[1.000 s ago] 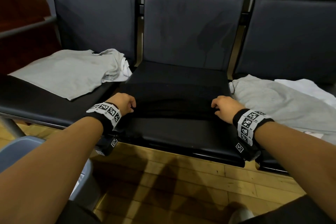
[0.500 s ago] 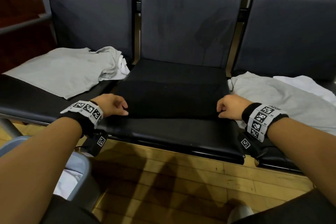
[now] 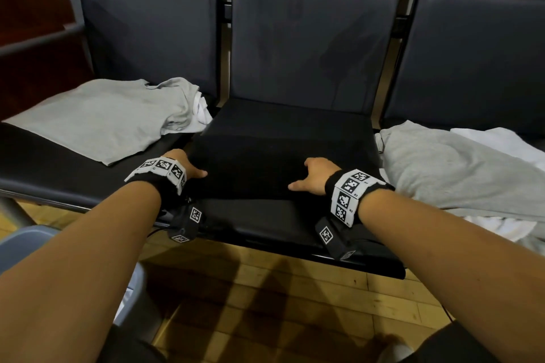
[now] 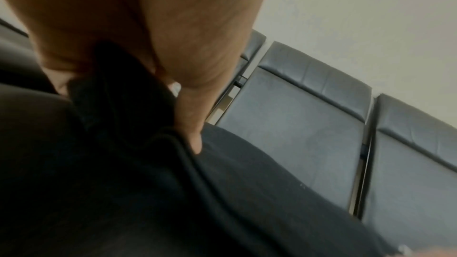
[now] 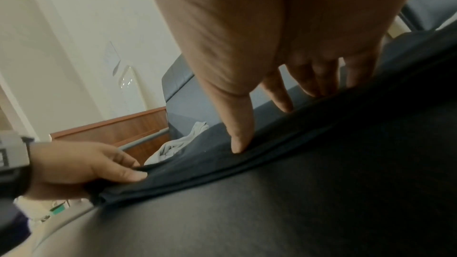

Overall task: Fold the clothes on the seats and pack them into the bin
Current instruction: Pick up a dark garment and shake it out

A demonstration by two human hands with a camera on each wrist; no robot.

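A folded black garment (image 3: 280, 153) lies flat on the middle seat (image 3: 265, 227). My left hand (image 3: 188, 168) pinches its near left corner, thumb on top and fingers under the cloth; in the left wrist view the black garment (image 4: 247, 183) runs up between thumb and palm. My right hand (image 3: 312, 175) rests on top of the garment near its front edge, fingers spread and straight. Seen from the right wrist, the thumb tip (image 5: 239, 140) presses on the layered edge of the garment (image 5: 272, 144), and the left hand (image 5: 81, 165) holds the far corner.
A grey shirt (image 3: 103, 118) over white cloth lies on the left seat. Another grey shirt (image 3: 457, 174) and a white garment (image 3: 501, 141) cover the right seat. The blue-grey bin (image 3: 26, 244) stands on the wooden floor at lower left, below my left arm.
My right hand has left the garment's right edge and moved left onto its front part, fingers now spread. The left hand stays at the left corner.
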